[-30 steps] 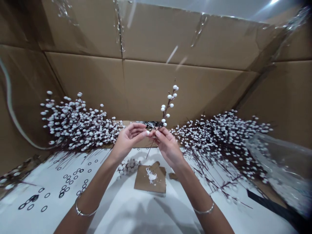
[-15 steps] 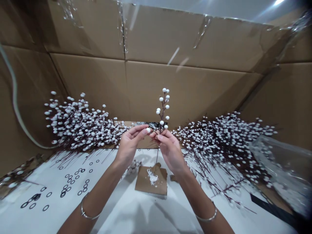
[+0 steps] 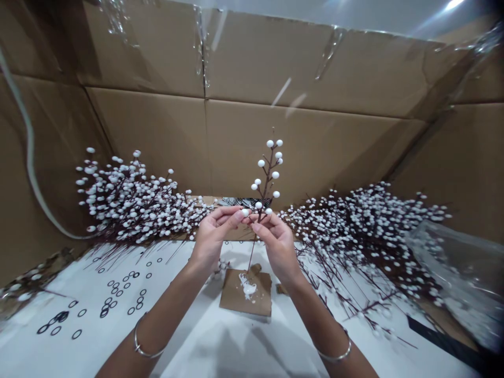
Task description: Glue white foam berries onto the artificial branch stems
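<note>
**A smooth white ball (image 3: 245, 212) and a thin brown branch (image 3: 267, 181), held close together**

The left hand (image 3: 210, 236) pinches the ball between thumb and fingers; it is round and a little shiny. The right hand (image 3: 277, 241) grips the lower stem of the branch, which stands almost upright in the middle of the scene. Its short twigs carry more round white balls. The pinched ball is just beside the stem; whether they touch, I cannot tell.

Nearer, below the hands, a flat cardboard piece (image 3: 232, 303) lies on the white table (image 3: 98, 359), with a soft smear of white paste (image 3: 249, 289) on it. On the left, thin black rings (image 3: 77, 329) are scattered, some overlapping. At far left and far right lie a bushy left pile (image 3: 134, 205) and a denser right pile (image 3: 354, 226) of similar branches. On the right, a clear, wrinkled plastic sheet (image 3: 464, 252) lies against the pile. Behind stands a cardboard wall (image 3: 315, 142), matt, brown and creased.
</note>
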The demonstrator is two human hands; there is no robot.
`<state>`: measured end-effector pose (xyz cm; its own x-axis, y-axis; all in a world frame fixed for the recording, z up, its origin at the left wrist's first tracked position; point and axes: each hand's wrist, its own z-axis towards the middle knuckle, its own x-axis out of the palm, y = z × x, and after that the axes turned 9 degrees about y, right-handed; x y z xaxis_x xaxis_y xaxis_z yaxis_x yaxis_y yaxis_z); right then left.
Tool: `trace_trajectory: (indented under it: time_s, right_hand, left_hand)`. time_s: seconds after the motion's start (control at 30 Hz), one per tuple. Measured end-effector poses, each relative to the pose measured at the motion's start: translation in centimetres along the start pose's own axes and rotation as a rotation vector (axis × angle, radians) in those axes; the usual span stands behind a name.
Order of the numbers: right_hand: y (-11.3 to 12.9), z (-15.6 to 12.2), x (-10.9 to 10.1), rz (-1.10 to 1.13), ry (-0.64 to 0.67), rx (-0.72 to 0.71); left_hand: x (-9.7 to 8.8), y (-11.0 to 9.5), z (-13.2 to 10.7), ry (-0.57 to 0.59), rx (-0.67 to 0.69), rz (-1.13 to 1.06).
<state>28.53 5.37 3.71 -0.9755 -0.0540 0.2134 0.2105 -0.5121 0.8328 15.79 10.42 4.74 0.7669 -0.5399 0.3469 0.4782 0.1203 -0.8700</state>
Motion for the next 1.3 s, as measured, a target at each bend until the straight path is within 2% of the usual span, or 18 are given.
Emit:
trace_trajectory:
  time_s: [0.53, 0.9, 1.3]
  right_hand:
    - [-0.29, 0.08, -0.58, -0.061, -0.027, 0.044]
    - [0.16, -0.29, 0.09, -0.088, -0.078, 0.037]
    - [0.47, -0.63, 0.34, -0.217, -0.125, 0.017]
  left_hand:
    - [0.09, 0.06, -0.01, 0.007, 0.083, 0.116]
    - [0.1, 0.13, -0.26, 0.019, 0.115, 0.148]
    - [0.56, 0.0, -0.53, 0.026, 0.124, 0.166]
